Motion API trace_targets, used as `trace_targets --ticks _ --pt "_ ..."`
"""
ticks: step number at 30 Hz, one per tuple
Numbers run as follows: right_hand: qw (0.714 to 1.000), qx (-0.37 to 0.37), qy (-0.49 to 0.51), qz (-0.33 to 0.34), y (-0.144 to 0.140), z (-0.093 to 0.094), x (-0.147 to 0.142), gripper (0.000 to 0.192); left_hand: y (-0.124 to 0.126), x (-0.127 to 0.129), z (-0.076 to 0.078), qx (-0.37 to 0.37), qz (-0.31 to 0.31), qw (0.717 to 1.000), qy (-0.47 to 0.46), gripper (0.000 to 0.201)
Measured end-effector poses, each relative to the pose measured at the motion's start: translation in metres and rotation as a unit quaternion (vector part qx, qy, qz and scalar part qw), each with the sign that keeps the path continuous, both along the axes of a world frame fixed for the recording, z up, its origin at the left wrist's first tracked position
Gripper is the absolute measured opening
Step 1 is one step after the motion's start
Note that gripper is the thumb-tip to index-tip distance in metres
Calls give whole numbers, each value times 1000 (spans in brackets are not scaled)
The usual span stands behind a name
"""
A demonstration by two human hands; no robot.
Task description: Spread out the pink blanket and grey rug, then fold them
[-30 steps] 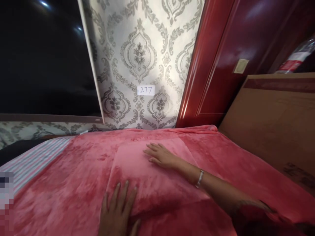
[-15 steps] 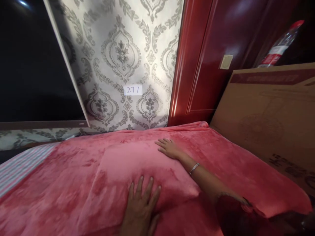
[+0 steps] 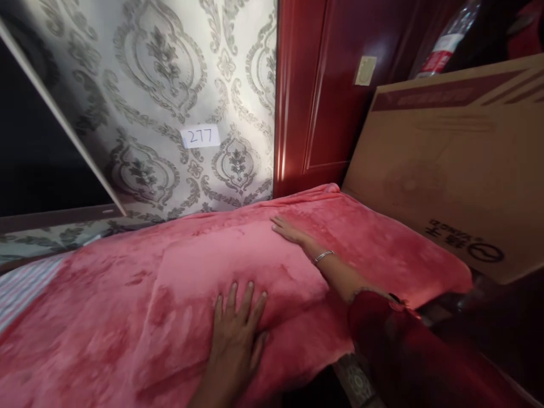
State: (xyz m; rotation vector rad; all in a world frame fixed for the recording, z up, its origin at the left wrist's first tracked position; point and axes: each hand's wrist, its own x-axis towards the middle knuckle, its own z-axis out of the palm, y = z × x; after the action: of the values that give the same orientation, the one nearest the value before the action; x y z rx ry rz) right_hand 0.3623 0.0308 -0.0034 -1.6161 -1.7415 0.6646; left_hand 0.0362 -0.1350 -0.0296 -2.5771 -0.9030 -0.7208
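A square of pink plush fabric (image 3: 216,255), apparently folded and with a paler upper part, lies flat on a larger pink plush blanket (image 3: 382,249). My left hand (image 3: 236,328) rests palm down on its near part, fingers spread. Over at its far right edge, my right hand (image 3: 289,231) lies flat with the fingers stretched out and a silver bangle on the wrist. Both hands touch the fabric and grip nothing. Whether the square is a separate piece or a fold of the blanket, I cannot tell.
A large cardboard box (image 3: 425,141) stands at the right, with a plastic bottle (image 3: 446,48) behind its top edge. Patterned wallpaper bears a paper label (image 3: 202,136) reading 277. A dark screen (image 3: 38,147) is at the left, above a striped cloth (image 3: 29,289).
My view has turned right and downward, bringing the blanket's near right edge into sight. Both hands stay flat on the fabric in almost the same spots.
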Motion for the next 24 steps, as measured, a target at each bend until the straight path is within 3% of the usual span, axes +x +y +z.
trace_targets --ticks 6,13,16,20,24 --pt "988 16 143 -62 -88 -7 18 63 4 3 0 -22 -8 1000 0 69" --pt "961 71 254 -89 -198 -23 -4 47 5 3 6 -33 -16 999 -3 61" --pt "965 94 223 -103 -219 -21 -16 44 7 8 18 -51 -33 998 13 61" --pt "965 179 156 -108 -224 -16 -25 39 18 26 45 -80 -89 991 55 62" --pt "969 168 137 -119 -222 -17 -25 36 41 44 63 -118 -87 986 86 62"
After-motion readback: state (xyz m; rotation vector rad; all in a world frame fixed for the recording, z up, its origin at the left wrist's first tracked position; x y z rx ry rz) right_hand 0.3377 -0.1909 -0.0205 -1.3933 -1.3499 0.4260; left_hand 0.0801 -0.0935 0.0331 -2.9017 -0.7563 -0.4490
